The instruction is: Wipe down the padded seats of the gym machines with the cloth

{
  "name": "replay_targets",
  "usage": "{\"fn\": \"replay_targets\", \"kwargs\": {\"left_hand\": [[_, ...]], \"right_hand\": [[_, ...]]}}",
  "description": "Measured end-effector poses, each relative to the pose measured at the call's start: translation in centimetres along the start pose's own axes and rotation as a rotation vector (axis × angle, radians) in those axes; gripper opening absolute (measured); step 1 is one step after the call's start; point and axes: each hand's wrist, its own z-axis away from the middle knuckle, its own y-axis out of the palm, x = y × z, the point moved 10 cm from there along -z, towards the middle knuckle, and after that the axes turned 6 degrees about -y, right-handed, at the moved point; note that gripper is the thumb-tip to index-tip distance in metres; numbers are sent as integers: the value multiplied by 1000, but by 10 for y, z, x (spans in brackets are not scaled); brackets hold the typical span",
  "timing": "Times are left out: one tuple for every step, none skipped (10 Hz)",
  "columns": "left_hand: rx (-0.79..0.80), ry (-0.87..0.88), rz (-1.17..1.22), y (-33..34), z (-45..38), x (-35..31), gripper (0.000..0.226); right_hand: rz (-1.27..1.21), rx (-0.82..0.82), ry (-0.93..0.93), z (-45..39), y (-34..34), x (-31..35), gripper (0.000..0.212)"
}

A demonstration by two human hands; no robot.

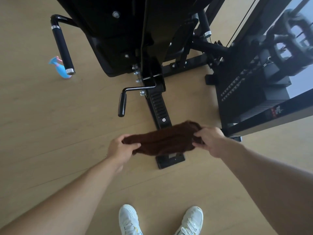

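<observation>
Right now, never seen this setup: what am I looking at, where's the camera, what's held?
There is one picture, from a camera worn on a person's head, looking down at their own arms and white trainers. There is no robot. The left hand and right hand stretch a dark brown fluffy cloth between them, fingers gripping each end. Ahead stands a black steel gym machine on a pale wooden floor. A blue and pink plastic spray bottle lies on the floor at left.

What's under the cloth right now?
The cloth, held between the left hand and right hand, hangs over the machine's black floor bar and foot plate. Wood floor surrounds them. The bar's middle stretch is covered.
</observation>
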Motion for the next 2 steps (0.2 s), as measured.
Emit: {"fn": "replay_targets", "kwargs": {"left_hand": [[-49, 145, 18, -7, -3, -55, 40], [-124, 177, -46, -14, 6, -89, 59]], "right_hand": [[-68, -15, -153, -5, 7, 56, 37], [38, -84, -290, -7, 4, 96, 57]]}}
